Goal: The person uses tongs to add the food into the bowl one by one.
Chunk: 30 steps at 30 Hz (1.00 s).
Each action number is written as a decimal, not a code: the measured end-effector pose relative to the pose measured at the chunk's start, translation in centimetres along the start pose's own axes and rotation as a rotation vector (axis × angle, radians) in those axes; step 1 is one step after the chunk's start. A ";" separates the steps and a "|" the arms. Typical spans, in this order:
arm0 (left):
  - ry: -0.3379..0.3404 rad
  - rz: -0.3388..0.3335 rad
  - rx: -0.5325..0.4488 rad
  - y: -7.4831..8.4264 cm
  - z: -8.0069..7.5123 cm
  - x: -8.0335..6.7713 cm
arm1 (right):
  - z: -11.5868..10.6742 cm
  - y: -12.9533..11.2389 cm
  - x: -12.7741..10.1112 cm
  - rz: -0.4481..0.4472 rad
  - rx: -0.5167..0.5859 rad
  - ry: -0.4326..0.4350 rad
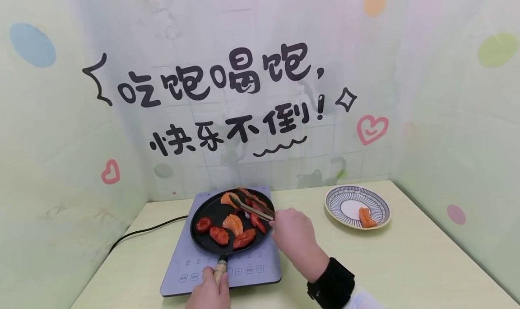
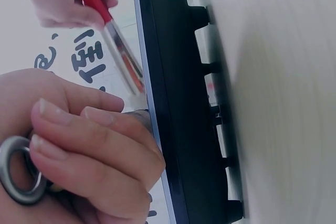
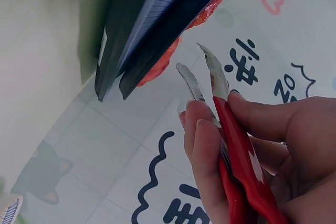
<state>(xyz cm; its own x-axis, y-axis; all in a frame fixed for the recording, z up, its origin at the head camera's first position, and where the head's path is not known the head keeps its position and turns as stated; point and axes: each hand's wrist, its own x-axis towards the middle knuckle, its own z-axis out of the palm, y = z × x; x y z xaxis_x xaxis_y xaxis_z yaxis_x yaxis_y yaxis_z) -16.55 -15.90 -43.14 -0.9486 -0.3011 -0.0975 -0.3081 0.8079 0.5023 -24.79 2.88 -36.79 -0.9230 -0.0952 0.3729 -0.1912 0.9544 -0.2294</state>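
My left hand [image 1: 209, 292] grips the wooden handle [image 1: 220, 269] of a round black frying pan [image 1: 207, 248] on an induction cooker [image 1: 256, 279]. In the left wrist view its fingers curl round the handle, which ends in a metal ring [image 2: 10, 177]. My right hand [image 1: 296, 232] holds red-handled metal tongs [image 3: 241, 161] over the pan's right side. In the right wrist view the tong tips stand slightly apart with nothing between them. In the pan lie orange, white-striped salmon-like slices [image 1: 233, 224] and glossy red sausage-like pieces [image 1: 219, 235]. The tongs partly cover the pieces at the back right.
A patterned plate [image 1: 339, 205] stands at the right of the table [image 1: 406, 264], with an orange slice [image 1: 367, 217] on it. A black cord [image 1: 150, 229] runs left from the cooker. Behind rises a printed backdrop [image 1: 252, 173].
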 end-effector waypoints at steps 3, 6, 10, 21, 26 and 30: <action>-0.006 -0.006 0.000 -0.1 -0.1 0.0 | -0.3 1.0 -0.8 -0.003 0.028 -0.001; -0.011 -0.014 0.004 -0.2 -0.1 -0.1 | -0.7 2.2 -1.5 0.002 0.061 -0.005; -0.005 -0.019 0.010 -0.3 -0.3 -0.1 | -1.7 4.1 -1.9 0.030 0.120 -0.039; -0.005 -0.023 -0.004 -0.2 -0.3 -0.1 | -7.6 12.8 -0.7 -0.040 0.248 -0.170; -0.008 -0.032 -0.005 0.0 -0.1 -0.1 | -11.4 17.8 -0.6 -0.079 0.061 -0.165; -0.005 -0.046 -0.003 0.0 -0.1 -0.3 | -14.0 21.3 -0.8 0.021 -0.013 -0.282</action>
<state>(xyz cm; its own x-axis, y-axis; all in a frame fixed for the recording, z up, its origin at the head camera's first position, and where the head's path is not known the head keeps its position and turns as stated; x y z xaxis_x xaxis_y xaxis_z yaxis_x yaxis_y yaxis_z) -16.26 -15.87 -43.08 -0.9338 -0.3354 -0.1249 -0.3512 0.7915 0.5002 -23.42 27.27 -29.40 -0.9835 -0.1488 0.1028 -0.1686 0.9603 -0.2223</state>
